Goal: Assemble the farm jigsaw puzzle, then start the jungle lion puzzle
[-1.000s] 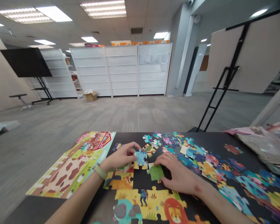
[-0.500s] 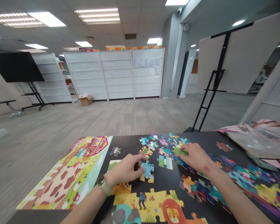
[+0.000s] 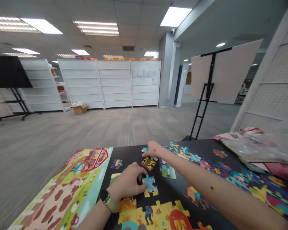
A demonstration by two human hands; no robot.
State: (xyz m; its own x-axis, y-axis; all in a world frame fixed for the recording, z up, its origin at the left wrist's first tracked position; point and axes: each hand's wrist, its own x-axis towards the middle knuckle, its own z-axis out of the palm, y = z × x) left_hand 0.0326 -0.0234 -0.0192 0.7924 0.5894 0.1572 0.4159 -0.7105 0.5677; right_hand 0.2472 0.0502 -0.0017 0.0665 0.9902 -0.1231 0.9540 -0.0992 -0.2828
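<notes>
My left hand (image 3: 132, 180) is low over the dark table, thumb and index finger apart at the left edge of a light-blue puzzle piece (image 3: 149, 183) with a yellow lower end. It wears a watch with a pale green band. Farther back my right hand (image 3: 155, 150) is closed around a small blue-and-white puzzle piece (image 3: 144, 149); some fingertips are hidden. Just below it lies a red, yellow and green piece (image 3: 148, 163). A green-and-blue piece (image 3: 168, 171) is beside my right forearm. Closest to me is a joined yellow puzzle section (image 3: 158, 212) with a lion.
A farm picture sheet (image 3: 69, 188) covers the table's left side. A small joined cluster (image 3: 116, 164) lies beside it. Many loose pieces (image 3: 242, 179) spread to the right, partly under my forearm. Plastic-wrapped bags (image 3: 252, 143) sit at the right edge.
My right hand has moved left, from the green piece to the blue-and-white one at the back. My left hand stays by the light-blue piece. The view has shifted slightly to the right.
</notes>
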